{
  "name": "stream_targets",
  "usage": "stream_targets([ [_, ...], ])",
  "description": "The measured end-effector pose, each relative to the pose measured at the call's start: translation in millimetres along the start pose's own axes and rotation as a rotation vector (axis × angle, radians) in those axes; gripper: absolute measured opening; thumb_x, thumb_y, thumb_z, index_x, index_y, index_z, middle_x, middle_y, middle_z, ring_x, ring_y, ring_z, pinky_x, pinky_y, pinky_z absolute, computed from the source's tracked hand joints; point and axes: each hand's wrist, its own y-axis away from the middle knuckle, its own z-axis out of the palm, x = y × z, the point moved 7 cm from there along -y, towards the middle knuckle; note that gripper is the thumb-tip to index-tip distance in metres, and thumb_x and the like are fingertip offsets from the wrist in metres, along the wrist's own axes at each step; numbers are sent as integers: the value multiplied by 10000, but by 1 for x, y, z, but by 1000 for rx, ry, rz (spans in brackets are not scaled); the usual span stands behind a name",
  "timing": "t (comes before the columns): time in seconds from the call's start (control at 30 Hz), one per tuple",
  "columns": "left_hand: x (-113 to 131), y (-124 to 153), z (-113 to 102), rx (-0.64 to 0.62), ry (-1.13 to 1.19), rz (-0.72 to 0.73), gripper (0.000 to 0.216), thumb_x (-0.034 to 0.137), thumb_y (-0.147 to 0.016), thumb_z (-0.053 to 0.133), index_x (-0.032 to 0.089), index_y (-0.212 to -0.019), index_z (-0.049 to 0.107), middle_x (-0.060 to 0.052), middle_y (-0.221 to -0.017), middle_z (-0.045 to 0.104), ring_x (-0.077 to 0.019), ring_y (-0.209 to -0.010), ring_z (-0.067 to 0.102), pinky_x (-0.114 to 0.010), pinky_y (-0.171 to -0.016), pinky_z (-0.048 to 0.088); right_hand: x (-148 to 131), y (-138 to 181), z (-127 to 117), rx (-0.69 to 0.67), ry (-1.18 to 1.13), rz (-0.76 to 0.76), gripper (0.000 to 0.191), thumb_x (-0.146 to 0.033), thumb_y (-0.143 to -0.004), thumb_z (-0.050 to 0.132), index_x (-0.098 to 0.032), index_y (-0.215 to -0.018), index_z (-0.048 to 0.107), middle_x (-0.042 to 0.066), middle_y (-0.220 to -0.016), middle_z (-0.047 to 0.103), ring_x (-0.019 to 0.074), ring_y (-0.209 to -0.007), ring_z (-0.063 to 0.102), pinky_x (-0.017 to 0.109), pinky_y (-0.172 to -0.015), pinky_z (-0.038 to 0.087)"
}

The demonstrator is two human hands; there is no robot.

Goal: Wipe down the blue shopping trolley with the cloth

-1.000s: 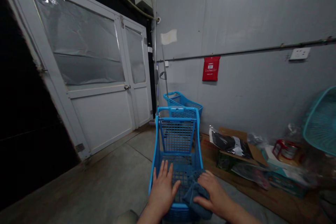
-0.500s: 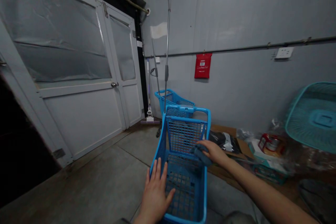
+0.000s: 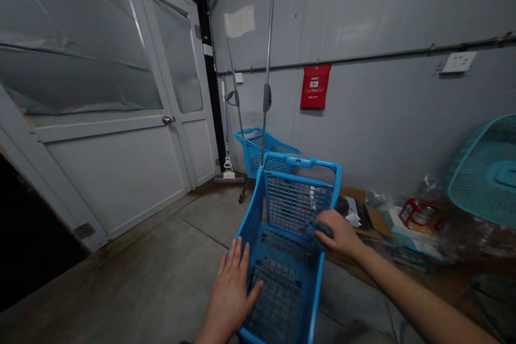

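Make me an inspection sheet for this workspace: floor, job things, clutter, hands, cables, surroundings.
Surface: grey floor, seam visible.
Job's things: blue cart; dark cloth at its right side.
Clutter: cardboard box and red container, right of the cart.
Hands: left hand open at the cart's left rim; right hand gripping the cloth.
Cables: conduit along the wall.
Surroundings: white door, mop, second cart, red pouch.

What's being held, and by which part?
The right hand holds a bunched bluish cloth; which part is unclear. The left hand, open at the blue cart, grips nothing.
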Motion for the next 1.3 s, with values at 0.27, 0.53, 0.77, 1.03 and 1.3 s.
stream_targets([
  [0.27,-25,3,-3,94,-67,66,848,455,-792,573,167,-1504,214,-128,-1582,159,-294,-1440,196,-455,-1142,288,-137,78,24,-174,-180,-200,533,-534,-782,649,-264,-1219,508,118,-1255,583,288,-1157,536,505,-1060,320],
  [0.53,-47,22,-15,111,-158,224,972,454,-725,659,215,-1519,152,-124,-1584,148,-322,-1405,291,-466,-1086,384,-55,30,-19,-94,-63,-247,407,-307,-757,625,-176,-1133,543,145,-1163,589,275,-1081,547,449,-941,443],
  [0.77,-50,22,-15,104,-168,238,952,484,-740,643,245,-1520,151,-108,-1588,124,-328,-1404,290,-466,-1078,397,96,-37,-83,125,169,52,389,-325,-770,604,-175,-1127,568,136,-1134,621,294,-1049,591,446,-928,477],
  [1.03,-54,3,-4,130,-151,187,927,490,-773,600,202,-1522,135,-120,-1576,188,-323,-1416,265,-487,-1092,366,99,-53,-66,201,189,109,401,-336,-785,570,-169,-1147,607,141,-1180,646,311,-1101,599,467,-959,468],
  [1.3,-67,-6,2,93,-114,147,868,457,-768,594,181,-1502,223,-128,-1568,217,-313,-1426,241,-495,-1110,329,-65,24,23,224,18,-125,476,-295,-754,599,-199,-1216,537,132,-1195,633,291,-1124,583,496,-981,433],
])
